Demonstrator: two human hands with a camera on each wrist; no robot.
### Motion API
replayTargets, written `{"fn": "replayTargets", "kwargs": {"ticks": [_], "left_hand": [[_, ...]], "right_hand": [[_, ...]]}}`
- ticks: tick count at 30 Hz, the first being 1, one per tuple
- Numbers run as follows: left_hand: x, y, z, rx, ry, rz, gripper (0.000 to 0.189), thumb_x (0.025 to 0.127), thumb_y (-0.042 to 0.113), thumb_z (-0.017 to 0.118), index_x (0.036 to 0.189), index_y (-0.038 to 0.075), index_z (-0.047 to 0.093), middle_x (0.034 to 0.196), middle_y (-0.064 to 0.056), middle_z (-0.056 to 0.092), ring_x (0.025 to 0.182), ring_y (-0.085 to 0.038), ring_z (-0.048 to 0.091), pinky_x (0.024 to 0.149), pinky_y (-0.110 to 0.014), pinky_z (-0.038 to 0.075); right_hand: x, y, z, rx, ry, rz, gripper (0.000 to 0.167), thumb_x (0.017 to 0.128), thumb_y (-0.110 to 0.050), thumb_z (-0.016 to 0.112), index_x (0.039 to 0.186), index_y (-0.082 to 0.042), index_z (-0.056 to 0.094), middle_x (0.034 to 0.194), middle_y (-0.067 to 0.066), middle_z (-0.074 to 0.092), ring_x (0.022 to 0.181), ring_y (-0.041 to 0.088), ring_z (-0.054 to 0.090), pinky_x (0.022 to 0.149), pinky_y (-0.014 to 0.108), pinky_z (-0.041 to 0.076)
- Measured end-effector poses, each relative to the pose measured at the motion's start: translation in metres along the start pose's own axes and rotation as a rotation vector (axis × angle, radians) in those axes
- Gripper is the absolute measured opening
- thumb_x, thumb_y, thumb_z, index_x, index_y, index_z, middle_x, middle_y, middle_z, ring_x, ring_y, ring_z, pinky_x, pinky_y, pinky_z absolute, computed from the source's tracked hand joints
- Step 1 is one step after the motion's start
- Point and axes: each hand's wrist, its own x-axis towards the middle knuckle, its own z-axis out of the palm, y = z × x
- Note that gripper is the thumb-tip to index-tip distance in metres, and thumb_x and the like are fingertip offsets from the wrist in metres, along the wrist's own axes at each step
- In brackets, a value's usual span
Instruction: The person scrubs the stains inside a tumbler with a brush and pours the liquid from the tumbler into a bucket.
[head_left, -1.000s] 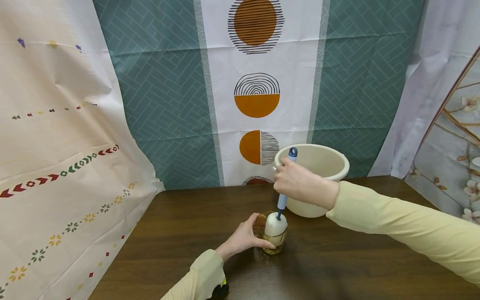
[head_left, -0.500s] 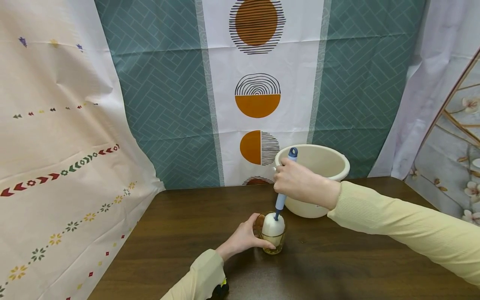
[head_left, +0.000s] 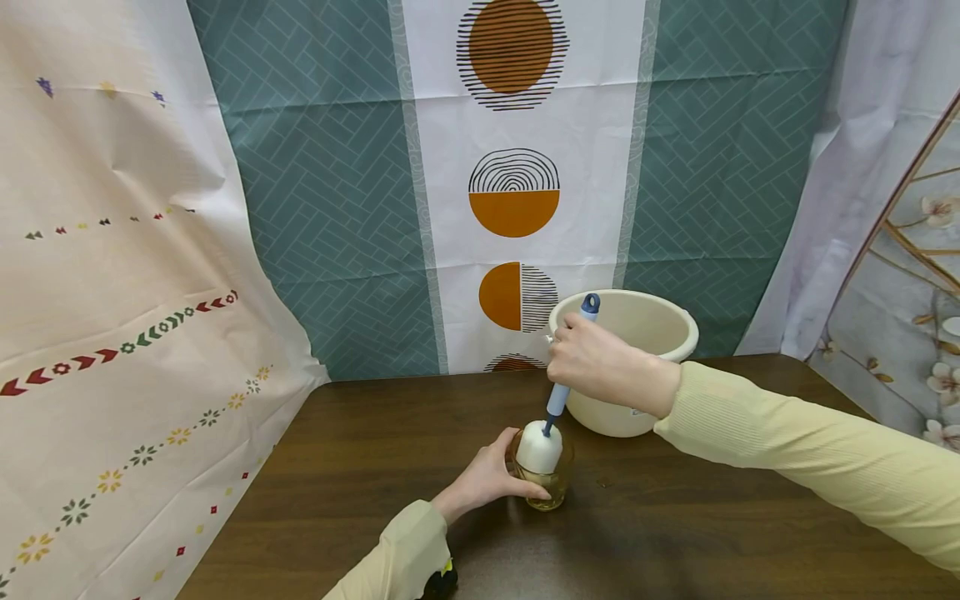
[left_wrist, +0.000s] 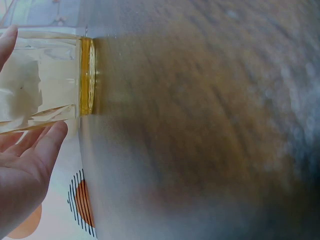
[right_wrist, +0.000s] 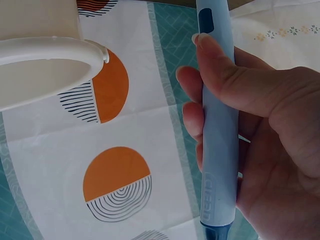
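A see-through amber glass (head_left: 553, 492) stands upright on the brown table. My left hand (head_left: 491, 475) grips it from the left side, thumb in front and fingers behind. In the left wrist view the glass (left_wrist: 60, 75) shows its yellow base on the table, with a pale shape inside. My right hand (head_left: 588, 358) holds a cup brush by its light blue handle (right_wrist: 220, 130), fingers and thumb curled round it. The brush's white sponge head (head_left: 540, 448) sits partly inside the glass, its lower end seen through the wall. The handle leans to the right.
A cream plastic basin (head_left: 678, 337) stands behind the right hand, partly hidden by it. Patterned cloths (head_left: 337, 208) hang behind and at both sides of the wooden table (head_left: 360, 467). A small black object (head_left: 441, 581) shows near the left sleeve.
The sponge head has shifted left inside the glass, and the brush handle leans further to the right. My left hand keeps its hold on the glass.
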Motion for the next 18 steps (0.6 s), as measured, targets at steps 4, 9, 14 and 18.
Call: {"fn": "replayTargets", "kwargs": {"ticks": [4,9,14,18], "left_hand": [[0.0,0.0,-0.0001,0.006,0.0,0.001,0.076,0.064,0.033,0.083,0.123,0.01,0.041,0.102,0.005,0.056,0.091,-0.012,0.052,0.077,-0.033,0.042],[-0.0003,-0.0001,0.0003,0.0,0.004,0.004,0.075,0.064,0.031,0.083,0.123,0.01,0.041,0.104,0.005,0.056,0.092,-0.011,0.053,0.077,-0.032,0.042],[-0.0002,-0.0005,0.001,-0.028,0.002,0.004,0.074,0.065,0.026,0.083,0.125,0.01,0.041,0.106,0.004,0.055,0.096,-0.012,0.052,0.077,-0.032,0.043],[-0.0001,-0.0006,0.0011,-0.033,0.001,-0.004,0.073,0.065,0.026,0.083,0.124,0.01,0.042,0.106,0.005,0.055,0.096,-0.013,0.052,0.077,-0.032,0.043]], "right_hand": [[-0.0003,0.0002,0.0005,0.0,0.0,0.009,0.013,0.071,-0.016,0.077,0.063,-0.017,0.066,0.064,0.002,0.059,0.057,0.02,0.047,0.058,0.03,0.031],[-0.0005,0.0012,0.0018,-0.005,-0.017,0.027,0.01,0.071,-0.016,0.077,0.066,-0.017,0.068,0.066,0.003,0.06,0.058,0.021,0.049,0.058,0.031,0.033],[-0.0016,0.0024,0.0032,-0.015,-0.021,0.043,0.011,0.07,-0.014,0.077,0.065,-0.017,0.068,0.066,0.003,0.06,0.057,0.02,0.049,0.057,0.031,0.033],[-0.0027,0.003,0.003,-0.008,-0.023,0.05,0.013,0.069,-0.014,0.077,0.063,-0.017,0.067,0.065,0.003,0.06,0.057,0.02,0.049,0.057,0.032,0.033]]}}
